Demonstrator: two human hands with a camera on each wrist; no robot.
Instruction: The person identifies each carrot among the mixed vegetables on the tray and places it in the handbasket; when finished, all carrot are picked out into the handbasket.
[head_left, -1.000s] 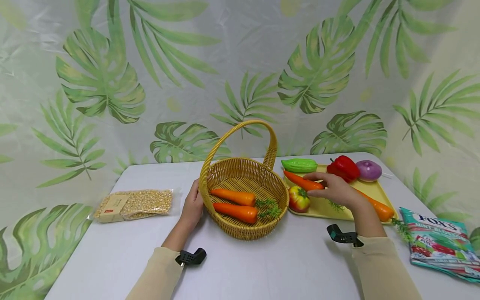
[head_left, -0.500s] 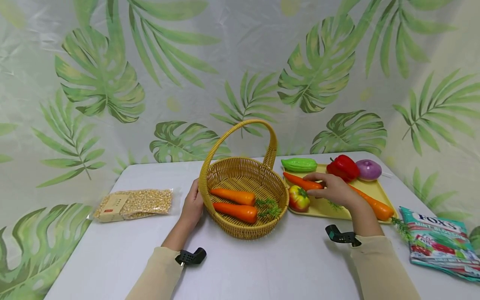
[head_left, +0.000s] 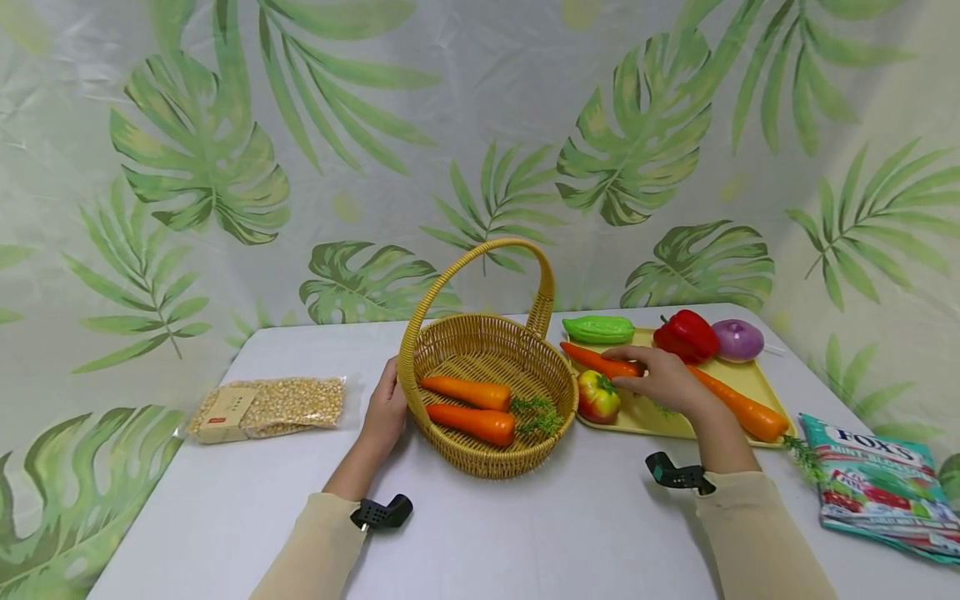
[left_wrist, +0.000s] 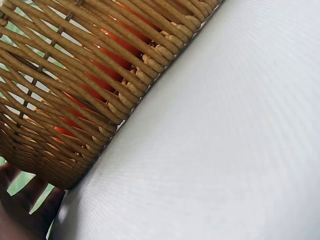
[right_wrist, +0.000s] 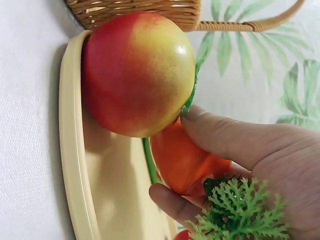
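Note:
In the head view my left hand (head_left: 386,412) rests against the outer left side of a woven basket (head_left: 450,446). The left wrist view shows its spread fingers touching the wicker wall (left_wrist: 75,90). Two carrots (head_left: 472,425) with green tops lie inside the basket. My right hand (head_left: 663,379) holds another carrot (head_left: 592,358) near its thick end, over a yellow tray (head_left: 645,425). Thumb and fingers sit on either side of this carrot (right_wrist: 185,160) in the right wrist view. Close to the thumb is a red-and-yellow round fruit or vegetable (head_left: 597,398), on the tray.
The tray also bears a red bell pepper (head_left: 684,336), a purple onion (head_left: 738,341) and another carrot (head_left: 742,408). A green bumpy vegetable (head_left: 598,330) lies at its back left. At right is a FOX'S candy bag (head_left: 881,483); at left, a bag of corn kernels (head_left: 273,408).
My right hand has shifted slightly left, and the carrot in it has slid a little the same way. The left hand and basket have stayed in place.

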